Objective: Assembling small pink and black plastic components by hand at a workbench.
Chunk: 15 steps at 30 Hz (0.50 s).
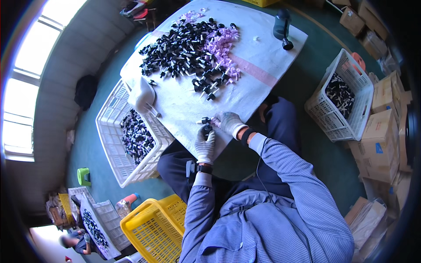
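Both hands wear pale knit gloves and meet over the near edge of the white-covered table. My left hand is closed around a small black cap-like piece with its fingertips. Another black piece with a white stem shows just beyond those fingertips; what supports it is unclear. My right hand pinches a small purple piece against the black ones. Farther up the table lies a heap of black pieces with white stems, with purple pieces heaped along its right side.
A dark bottle stands at the table's far right. White crates of black pieces flank me, one left and one right. Near it are cardboard boxes. A yellow crate sits lower left, and another person works beyond.
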Available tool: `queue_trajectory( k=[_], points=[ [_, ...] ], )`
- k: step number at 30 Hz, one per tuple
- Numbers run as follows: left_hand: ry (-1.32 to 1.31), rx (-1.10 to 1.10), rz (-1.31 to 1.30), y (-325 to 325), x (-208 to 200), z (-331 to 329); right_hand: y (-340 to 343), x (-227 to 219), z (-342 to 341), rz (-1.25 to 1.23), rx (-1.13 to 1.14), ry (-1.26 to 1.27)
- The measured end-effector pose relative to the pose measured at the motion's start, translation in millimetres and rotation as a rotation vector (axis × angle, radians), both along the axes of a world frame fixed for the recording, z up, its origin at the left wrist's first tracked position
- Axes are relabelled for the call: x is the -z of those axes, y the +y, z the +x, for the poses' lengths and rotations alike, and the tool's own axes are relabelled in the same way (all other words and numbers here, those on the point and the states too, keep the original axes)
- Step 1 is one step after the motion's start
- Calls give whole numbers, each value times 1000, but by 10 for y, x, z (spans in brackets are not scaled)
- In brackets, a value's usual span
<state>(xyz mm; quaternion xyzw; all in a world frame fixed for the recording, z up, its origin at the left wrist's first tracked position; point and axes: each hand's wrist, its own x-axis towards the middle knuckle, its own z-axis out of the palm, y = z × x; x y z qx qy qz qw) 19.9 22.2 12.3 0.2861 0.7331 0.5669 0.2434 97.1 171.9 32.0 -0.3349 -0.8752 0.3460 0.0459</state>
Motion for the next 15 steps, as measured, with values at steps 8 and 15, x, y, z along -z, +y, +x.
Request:
queue_trajectory(
  k=[8,15],
  points=[
    [3,-21,-32,27,-74,14,90,27,95,-200,-54,86],
    [-257,-47,-14,36,-193,16,-74,64,213,-517,-15,230]
  ],
)
